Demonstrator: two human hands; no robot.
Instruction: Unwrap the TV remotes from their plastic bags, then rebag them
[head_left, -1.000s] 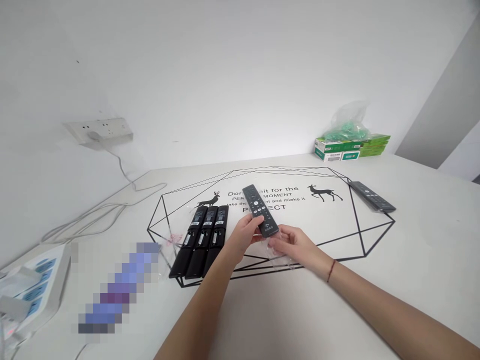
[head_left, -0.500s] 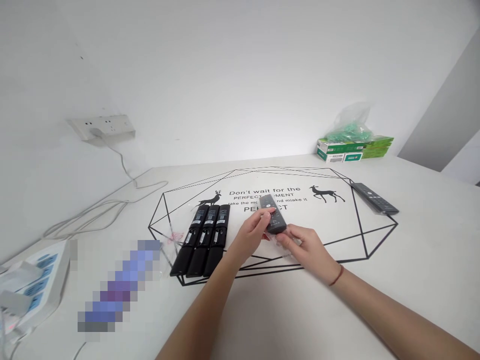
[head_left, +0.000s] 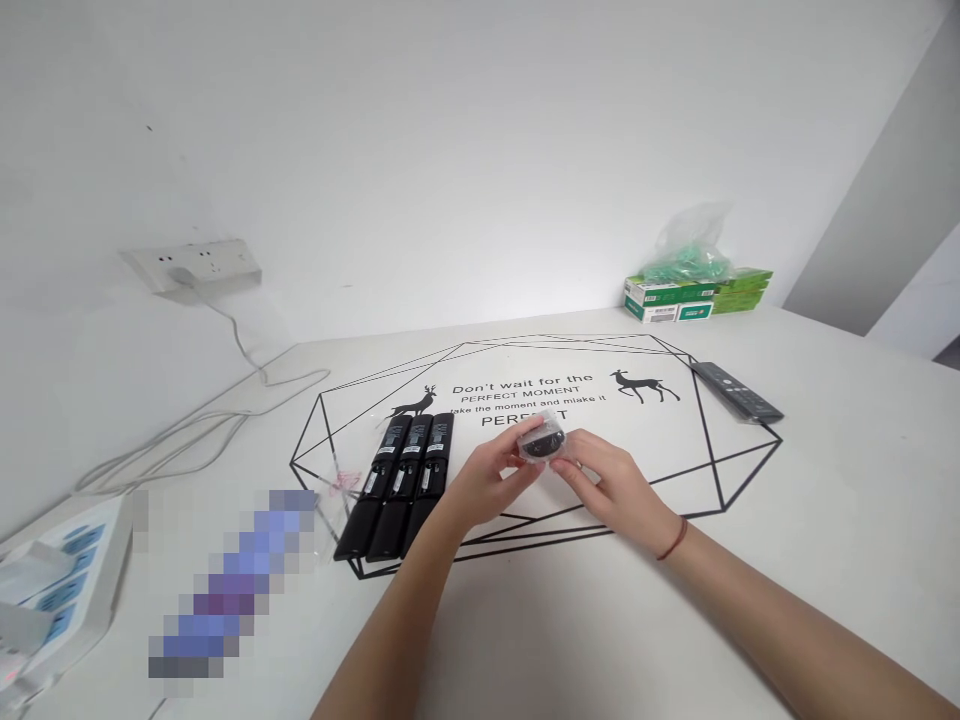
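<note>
Both my hands meet over the middle of the white table (head_left: pixel 825 520). My left hand (head_left: pixel 491 480) and my right hand (head_left: pixel 611 490) both pinch one black remote control (head_left: pixel 541 443), which is seen nearly end-on, with a clear plastic bag around it. Only its short end shows above my fingers. Just left of my left hand lie three black remotes (head_left: pixel 405 480) side by side, backs up.
Another black remote (head_left: pixel 736 391) lies at the right of the printed geometric pattern. Green boxes with a plastic bag (head_left: pixel 694 285) stand at the back right. A wall socket (head_left: pixel 191 268) with white cables is at the left, and a white power strip (head_left: pixel 52 590) sits at the near left.
The remote stood out long and flat from my hands; it has tipped and slid down between them, so now only its end shows inside the clear bag.
</note>
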